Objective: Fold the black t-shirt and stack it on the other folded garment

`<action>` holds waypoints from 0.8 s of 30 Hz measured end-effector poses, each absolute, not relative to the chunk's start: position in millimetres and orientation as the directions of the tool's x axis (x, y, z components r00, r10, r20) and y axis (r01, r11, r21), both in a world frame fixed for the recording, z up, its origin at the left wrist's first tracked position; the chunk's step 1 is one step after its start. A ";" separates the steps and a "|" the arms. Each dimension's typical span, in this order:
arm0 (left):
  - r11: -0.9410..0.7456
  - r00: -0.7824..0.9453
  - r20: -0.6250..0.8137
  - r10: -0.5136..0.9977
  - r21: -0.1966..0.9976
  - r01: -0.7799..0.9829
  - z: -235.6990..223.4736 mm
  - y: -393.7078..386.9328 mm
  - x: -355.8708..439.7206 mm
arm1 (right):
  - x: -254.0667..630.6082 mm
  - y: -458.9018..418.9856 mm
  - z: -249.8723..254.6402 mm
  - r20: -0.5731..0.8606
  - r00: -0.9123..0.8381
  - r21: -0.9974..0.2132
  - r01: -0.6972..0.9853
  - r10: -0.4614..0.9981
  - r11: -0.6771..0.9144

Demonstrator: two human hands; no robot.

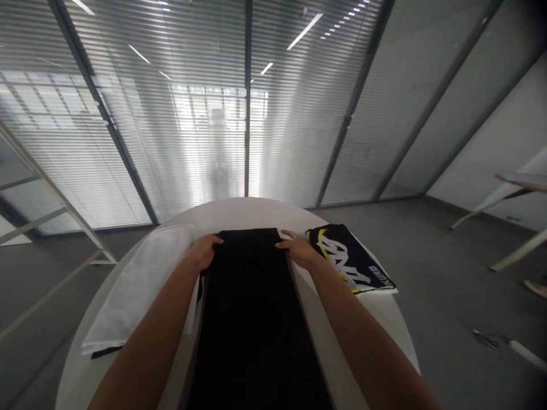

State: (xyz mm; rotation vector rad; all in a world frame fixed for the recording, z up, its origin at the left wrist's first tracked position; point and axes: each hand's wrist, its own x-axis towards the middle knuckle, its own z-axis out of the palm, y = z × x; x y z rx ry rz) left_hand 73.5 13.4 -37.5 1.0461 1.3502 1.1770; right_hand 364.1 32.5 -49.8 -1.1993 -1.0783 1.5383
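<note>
In the head view, you have a long black cloth piece [254,319] laid flat in front of you on the round white counter [239,209]. Its far edge lies crosswise between your hands, near the far rim, and its near end runs out of the picture at the bottom.

Your left hand [204,250] is closed on the far left corner of that cloth, thumb and fingers pinching the edge. Your right hand [299,249] is at the far right corner, its thumb at the cloth's edge and its index finger stretched out apart from the thumb; you cannot tell whether the hidden fingers grip the fabric.

Beside your left forearm lies a broad folded white sheet of fabric [132,290], with a black strip showing under its near end. Beside your right forearm lies a folded black fabric piece with white lettering and yellow markings [342,259], near the counter's right rim.

Past the counter you face a glass wall with horizontal slatted blinds [290,142]. A pale metal frame [70,208] stands to your left, and pale table legs [519,250] show at the right.
</note>
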 end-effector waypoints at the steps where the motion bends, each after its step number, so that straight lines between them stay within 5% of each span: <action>1: 0.177 -0.078 -0.181 0.980 0.983 -0.048 -36.5 13.4 72.7 | 365.2 31.8 -47.8 -0.239 -0.142 -0.960 -0.114 0.961 -0.255; 10: 0.298 0.066 -0.291 0.954 0.938 -0.178 -27.2 3.6 75.1 | 375.7 30.2 -44.5 -0.276 -0.153 -0.954 0.164 0.949 -0.251; 17: 0.229 0.022 -0.228 0.973 0.961 -0.157 -25.1 -0.2 75.6 | 374.3 31.4 -44.5 -0.302 -0.054 -0.952 0.062 0.952 -0.299; 24: 0.107 0.069 -0.093 0.993 0.963 -0.246 -28.0 4.6 73.6 | 383.1 29.7 -33.3 -0.217 -0.176 -0.975 0.086 0.960 -0.204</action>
